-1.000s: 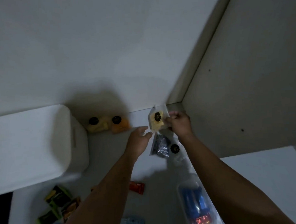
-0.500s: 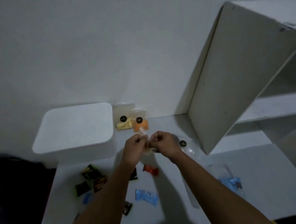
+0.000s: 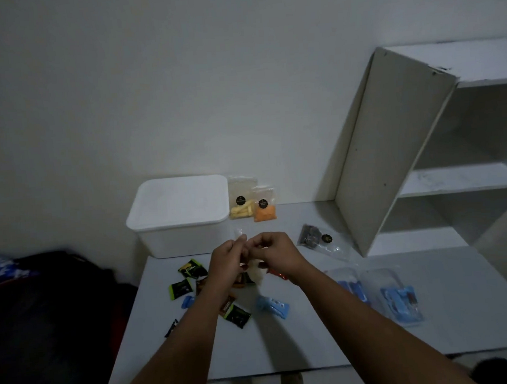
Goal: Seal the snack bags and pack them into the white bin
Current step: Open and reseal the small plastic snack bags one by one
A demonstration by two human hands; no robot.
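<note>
1. Currently both hands are up over the table (image 3: 287,348), pinched onto the top edge of one clear snack bag (image 3: 256,271); left hand (image 3: 228,261) and right hand (image 3: 276,254) have fingers curled nearly closed, thumb against forefinger, almost touching each other
2. Bag hangs below the hands, pale contents bunched at the bottom; the strip itself is mostly hidden by the fingers, so can't tell how much is already closed
3. To do this step well, as I judge it: start the press at one end, slide the pinch along to the other, keep the two lips aligned, push air out first
4. Keep contents low so nothing sits in the seal line
5. White bin (image 3: 182,214) is at the back left with its lid on; it needs opening before packing
6. Two bags lean on the wall just beside the bin: yellow-snack bag (image 3: 242,203) and orange-snack bag (image 3: 264,207); a dark-snack bag (image 3: 317,238) lies flat to the right near the shelf unit (image 3: 394,158)
7. Small wrapped candies (image 3: 191,269) are scattered under the hands; avoid dropping the bag among them
</note>
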